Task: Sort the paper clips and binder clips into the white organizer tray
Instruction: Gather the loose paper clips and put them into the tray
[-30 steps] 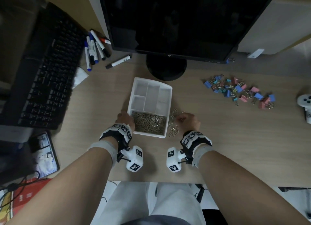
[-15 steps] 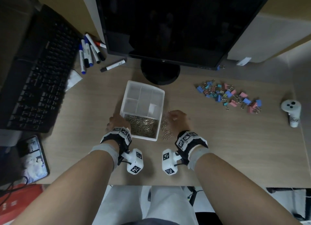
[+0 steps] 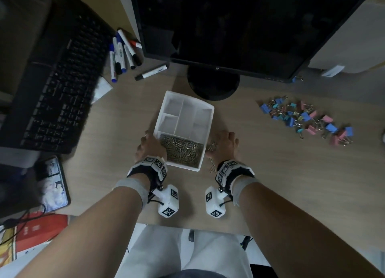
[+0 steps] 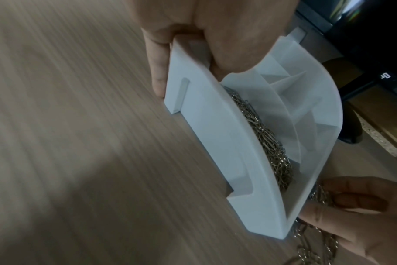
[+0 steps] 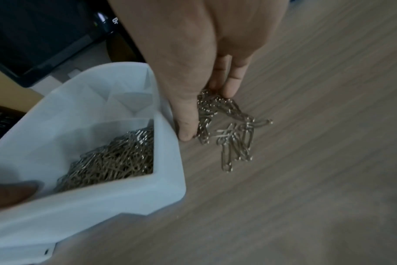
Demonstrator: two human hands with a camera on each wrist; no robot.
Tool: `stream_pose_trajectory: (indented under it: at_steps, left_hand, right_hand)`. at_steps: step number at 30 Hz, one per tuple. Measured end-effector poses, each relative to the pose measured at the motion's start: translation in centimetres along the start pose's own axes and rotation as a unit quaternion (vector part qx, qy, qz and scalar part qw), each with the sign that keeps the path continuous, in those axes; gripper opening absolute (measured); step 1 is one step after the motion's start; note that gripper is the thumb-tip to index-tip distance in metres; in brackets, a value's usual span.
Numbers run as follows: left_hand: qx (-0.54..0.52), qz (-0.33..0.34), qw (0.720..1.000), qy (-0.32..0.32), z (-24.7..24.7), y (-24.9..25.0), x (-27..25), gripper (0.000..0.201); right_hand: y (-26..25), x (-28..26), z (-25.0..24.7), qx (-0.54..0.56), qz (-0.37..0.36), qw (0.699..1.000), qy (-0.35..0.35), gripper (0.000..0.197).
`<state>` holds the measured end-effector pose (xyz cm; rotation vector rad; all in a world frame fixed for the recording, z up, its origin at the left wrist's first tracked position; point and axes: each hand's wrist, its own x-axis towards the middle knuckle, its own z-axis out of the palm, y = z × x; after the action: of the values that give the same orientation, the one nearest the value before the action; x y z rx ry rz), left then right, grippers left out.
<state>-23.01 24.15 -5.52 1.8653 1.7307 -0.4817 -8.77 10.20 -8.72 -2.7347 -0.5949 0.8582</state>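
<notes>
**Head view: loose clips lie just right of the tray, under our right hand**

Head view shows the white organizer tray (image 3: 205, 111) on the desk (image 3: 270, 184), its long axis running away from us toward the monitor stand (image 3: 213, 84). The tray's nearest compartment holds a heap of paper clips (image 3: 182, 150); its other compartments look empty.

Our left hand (image 3: 149, 147) grips the tray's near left corner, thumb over the rim and fingers against the outer wall. Our right hand (image 5: 206, 59) sits just beside the tray's right wall, fingers straight and pointing down, tips pressing on a small loose pile of paper clips (image 5: 229, 129) on the desk. That pile trails along the tray's right side, most clips lying roughly parallel to the wall. We judge the right hand the nearer one, and the gathering move must carry them leftward over the rim.

Binder clips (image 3: 306, 119) lie scattered well to the tray's right, untouched.
</notes>
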Motion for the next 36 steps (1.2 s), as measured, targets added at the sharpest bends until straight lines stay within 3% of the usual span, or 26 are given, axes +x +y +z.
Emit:
stream_pose_trajectory:
  at_steps: [4, 8, 19, 25, 28, 32, 36]
  left_hand:
    - [-0.001, 0.002, 1.000, -0.014, -0.3, 0.1, 0.1, 0.049]
    - [0.003, 0.008, 1.000, -0.026, -0.5, -0.1, 0.3, 0.053]
    - [-0.003, 0.014, 0.999, -0.029, -0.1, -0.5, 0.8, 0.051]
    - [-0.014, 0.023, 0.999, -0.033, 0.0, -0.8, 1.1, 0.047]
    - [-0.019, 0.026, 0.998, -0.050, 0.0, -1.0, 1.3, 0.048]
    - [-0.030, 0.017, 0.997, -0.066, 0.0, -0.8, 1.5, 0.048]
    - [-0.039, 0.012, 0.996, -0.078, 0.0, -0.8, 1.6, 0.050]
  right_hand:
    - [0.0, -1.2, 0.3, 0.048, -0.013, 0.999, 0.008, 0.031]
    - [-0.2, -1.6, 0.0, 0.053, 0.004, 0.999, -0.010, 0.020]
    - [0.7, -1.3, 0.0, 0.097, 0.073, 0.993, -0.005, 0.011]
    - [1.1, -1.5, -0.3, 0.120, 0.060, 0.991, 0.002, 0.011]
    - [0.2, -2.0, -1.0, 0.190, 0.038, 0.981, 0.007, 0.005]
    - [-2.4, -2.7, -1.7, 0.321, 0.002, 0.945, -0.062, 0.013]
    - [-4.2, -3.5, -1.0, 0.304, -0.046, 0.945, -0.111, 0.019]
